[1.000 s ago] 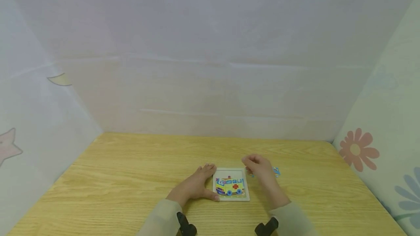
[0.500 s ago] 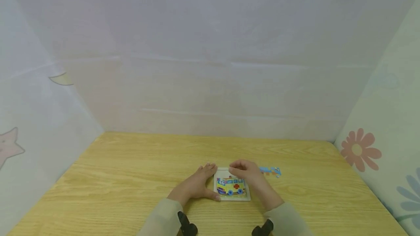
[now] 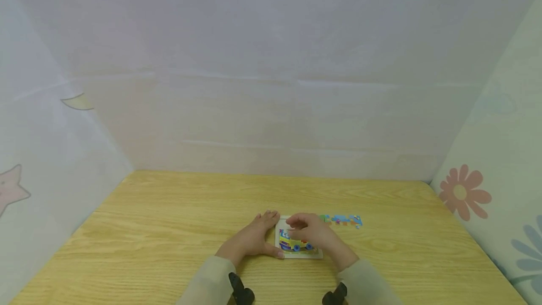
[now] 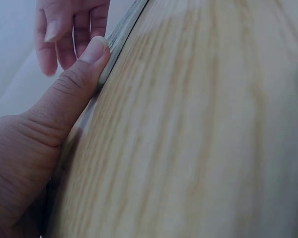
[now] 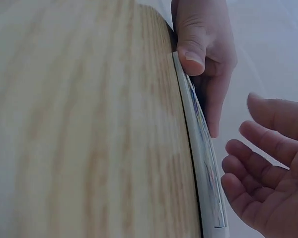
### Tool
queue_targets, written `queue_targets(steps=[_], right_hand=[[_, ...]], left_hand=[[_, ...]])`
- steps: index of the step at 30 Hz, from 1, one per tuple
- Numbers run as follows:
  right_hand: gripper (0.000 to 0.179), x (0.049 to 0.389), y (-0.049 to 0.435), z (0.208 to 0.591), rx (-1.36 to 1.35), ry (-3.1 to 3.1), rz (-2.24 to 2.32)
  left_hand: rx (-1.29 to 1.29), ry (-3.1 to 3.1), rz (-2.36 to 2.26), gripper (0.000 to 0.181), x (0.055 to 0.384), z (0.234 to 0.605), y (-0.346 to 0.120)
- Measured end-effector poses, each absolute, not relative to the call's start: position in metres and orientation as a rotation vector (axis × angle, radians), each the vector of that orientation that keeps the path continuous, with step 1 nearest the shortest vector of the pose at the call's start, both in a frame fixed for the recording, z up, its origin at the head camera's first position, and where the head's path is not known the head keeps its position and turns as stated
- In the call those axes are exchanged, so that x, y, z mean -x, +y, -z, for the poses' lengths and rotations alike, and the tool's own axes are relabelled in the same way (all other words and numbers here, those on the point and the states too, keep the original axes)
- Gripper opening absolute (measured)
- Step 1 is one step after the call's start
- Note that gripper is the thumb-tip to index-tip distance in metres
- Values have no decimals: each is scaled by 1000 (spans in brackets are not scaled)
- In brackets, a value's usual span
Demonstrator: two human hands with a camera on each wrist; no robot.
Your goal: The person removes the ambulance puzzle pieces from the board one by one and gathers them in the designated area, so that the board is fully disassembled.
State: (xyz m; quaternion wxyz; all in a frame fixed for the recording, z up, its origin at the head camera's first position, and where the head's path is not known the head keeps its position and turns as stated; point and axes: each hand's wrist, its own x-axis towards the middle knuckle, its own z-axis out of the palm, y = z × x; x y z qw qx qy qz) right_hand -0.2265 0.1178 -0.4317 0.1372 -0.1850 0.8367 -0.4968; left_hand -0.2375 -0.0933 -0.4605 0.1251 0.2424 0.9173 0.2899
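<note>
A white-framed puzzle tray point(image 3: 302, 256) lies at the table's near middle, holding a jigsaw picture of a yellow ambulance point(image 3: 286, 240). Along its left side rests my left hand point(image 3: 253, 239), fingers straight toward the far corner and thumb on the near corner. The right wrist view shows that thumb lying over the tray's edge point(image 5: 192, 106). My right hand point(image 3: 313, 232) hovers over the tray's right and far part, hiding much of the picture there. Its fingers point(image 5: 260, 148) are loosely bent and apart from the thumb, with nothing between them.
Several loose blue, green and orange jigsaw pieces point(image 3: 347, 219) lie in a row beyond the tray's far right corner. All sit on a wooden table point(image 3: 190, 211), backed by a pale cloth wall point(image 3: 271, 121) with a flower-printed side point(image 3: 487, 154).
My right hand has moved left from the loose pieces to over the tray, and its thumb and fingers have spread apart. More of the piece row now shows. My left hand has stayed put.
</note>
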Motion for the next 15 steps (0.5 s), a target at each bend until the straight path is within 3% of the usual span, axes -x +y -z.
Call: queue_targets(steps=[15], right_hand=[[36, 232, 109, 438, 760, 2652, 998]], left_hand=[[-739, 2678, -843, 107, 237, 460, -94]])
